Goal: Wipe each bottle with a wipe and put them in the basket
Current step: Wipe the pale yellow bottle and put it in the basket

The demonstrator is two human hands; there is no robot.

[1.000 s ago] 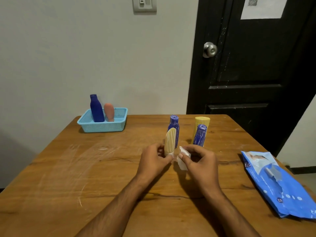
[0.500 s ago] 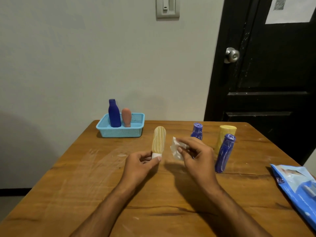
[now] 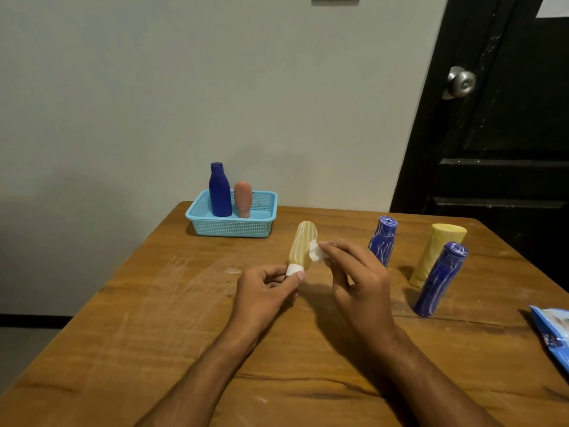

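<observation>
tan bottle [image 3: 302, 245] above left hand [image 3: 267, 290], wipe [image 3: 316, 255] touching

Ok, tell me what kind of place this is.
Probably a room in a home, not a workshop: a worn wooden table set against a plain painted wall, beside a dark panelled door with a round metal knob.

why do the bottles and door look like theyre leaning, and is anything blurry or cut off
Head view: wide-angle distortion tilts the door and the standing blue bottle outward; the wipe pack is cropped at the right edge; dim, soft light casts faint shadows under the hands; the wipe in the right hand is slightly smeared, the tan bottle fairly sharp.
</observation>
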